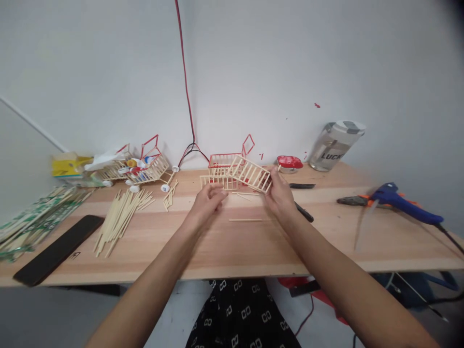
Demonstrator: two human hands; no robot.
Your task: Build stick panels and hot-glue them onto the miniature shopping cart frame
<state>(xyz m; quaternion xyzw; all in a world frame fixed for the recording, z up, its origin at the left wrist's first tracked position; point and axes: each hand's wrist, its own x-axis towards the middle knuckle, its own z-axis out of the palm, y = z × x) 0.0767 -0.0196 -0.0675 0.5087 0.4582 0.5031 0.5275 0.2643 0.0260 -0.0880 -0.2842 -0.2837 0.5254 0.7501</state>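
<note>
My right hand (280,192) grips one end of a small open frame of pale wooden sticks (250,173), tilted above the table. My left hand (209,200) is closed, fingers curled together; whatever it may hold is hidden. Just behind it is a ladder-like panel of sticks (230,182); I cannot tell whether the fingers touch it. Beyond the hands stands a miniature stick cart with a red rim and handle (226,158). A single stick (245,220) lies between my forearms, with thinner pieces (246,194) under the held frame.
Left are finished carts (154,169), a stick pile (123,217), a black slab (60,249) and bagged sticks (32,222). Right are a red paint dish (289,163), a black-handled tool (304,211), a clear jar (335,147), pliers (351,200) and a blue glue gun (406,205).
</note>
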